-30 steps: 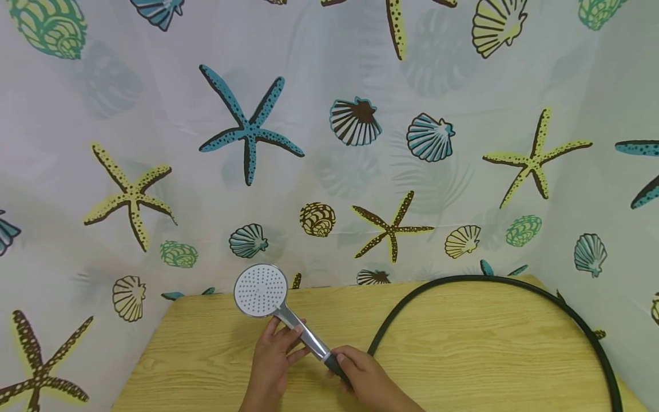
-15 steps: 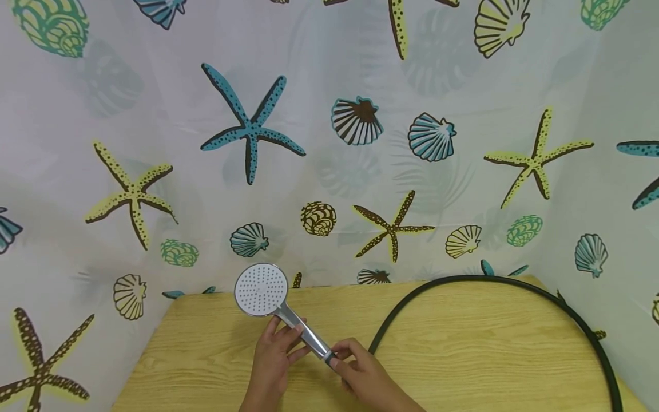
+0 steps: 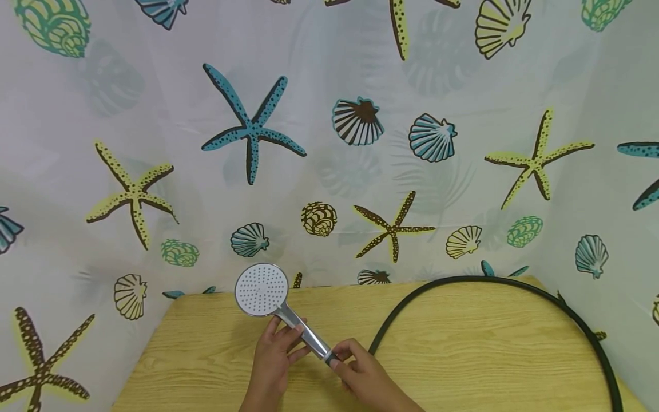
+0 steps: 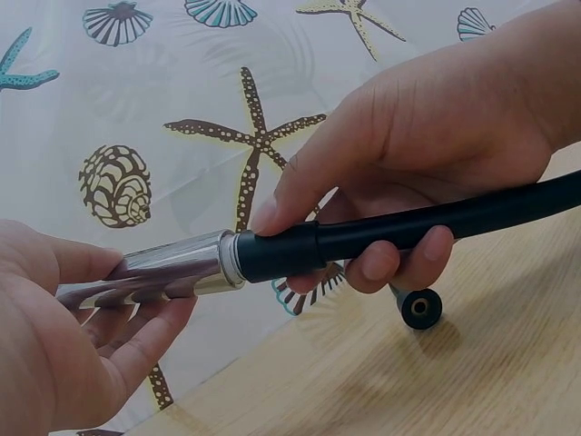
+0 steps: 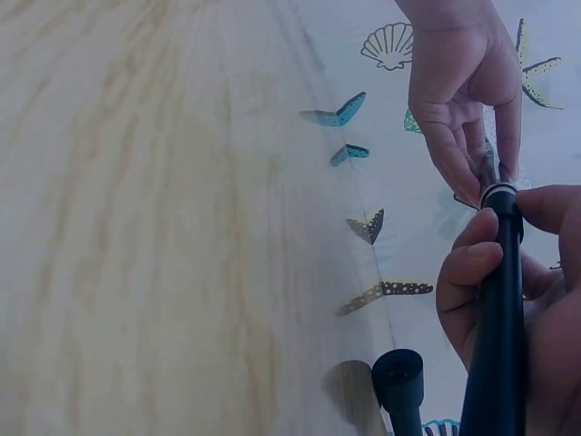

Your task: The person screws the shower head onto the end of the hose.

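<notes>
A chrome handheld shower head (image 3: 261, 289) with a round white spray face is held over the wooden table, its face turned up. My left hand (image 3: 273, 360) grips its chrome handle (image 4: 172, 268) between thumb and fingers. At the handle's lower end my right hand (image 3: 362, 372) pinches the black end fitting (image 4: 272, 254) of a black hose (image 4: 508, 204). In the left wrist view the fitting sits right against the handle's end, with a narrow pale ring showing between them. Fingers of the right hand also curl under the hose behind the fitting.
The hose (image 3: 484, 278) arcs over the back right of the wooden table (image 3: 463, 355). A second black hose end (image 4: 420, 309) with a round opening lies near the back edge. A curtain (image 3: 309, 171) printed with starfish and shells hangs behind and at both sides.
My right hand has shifted its hold on the fitting: one second ago its fingers wrapped lower, now thumb and index pinch near the handle's end. The left hand and shower head have stayed put.
</notes>
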Motion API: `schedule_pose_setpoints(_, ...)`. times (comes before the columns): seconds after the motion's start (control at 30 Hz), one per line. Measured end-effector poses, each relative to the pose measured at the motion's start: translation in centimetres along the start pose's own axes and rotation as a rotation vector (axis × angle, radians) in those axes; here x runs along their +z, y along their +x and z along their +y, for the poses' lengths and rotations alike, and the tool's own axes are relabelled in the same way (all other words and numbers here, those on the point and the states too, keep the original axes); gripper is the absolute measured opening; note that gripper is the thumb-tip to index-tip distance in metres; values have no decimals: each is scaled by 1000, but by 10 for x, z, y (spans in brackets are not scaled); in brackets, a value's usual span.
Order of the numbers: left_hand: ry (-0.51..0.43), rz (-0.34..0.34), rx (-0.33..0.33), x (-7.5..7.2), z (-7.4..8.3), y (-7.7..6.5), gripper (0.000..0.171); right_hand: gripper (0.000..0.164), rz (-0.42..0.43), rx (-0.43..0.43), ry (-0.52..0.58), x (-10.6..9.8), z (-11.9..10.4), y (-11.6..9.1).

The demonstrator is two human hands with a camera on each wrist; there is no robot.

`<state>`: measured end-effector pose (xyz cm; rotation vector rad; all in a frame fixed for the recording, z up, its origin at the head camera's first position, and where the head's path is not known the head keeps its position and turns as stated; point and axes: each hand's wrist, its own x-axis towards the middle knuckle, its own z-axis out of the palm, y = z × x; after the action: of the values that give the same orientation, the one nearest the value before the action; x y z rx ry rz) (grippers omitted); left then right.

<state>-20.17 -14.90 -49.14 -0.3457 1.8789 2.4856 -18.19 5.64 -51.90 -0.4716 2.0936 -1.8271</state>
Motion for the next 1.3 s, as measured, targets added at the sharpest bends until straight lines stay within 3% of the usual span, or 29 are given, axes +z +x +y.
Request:
schedule_pose_setpoints(0.63,-3,7,0,0,0,1,64,26,0,-14,-8,-2,1,-1)
schedule_pose_setpoints(1.3,0,2,3,-1,0,0,64,34,-13,-89,-56,-1,2,0)
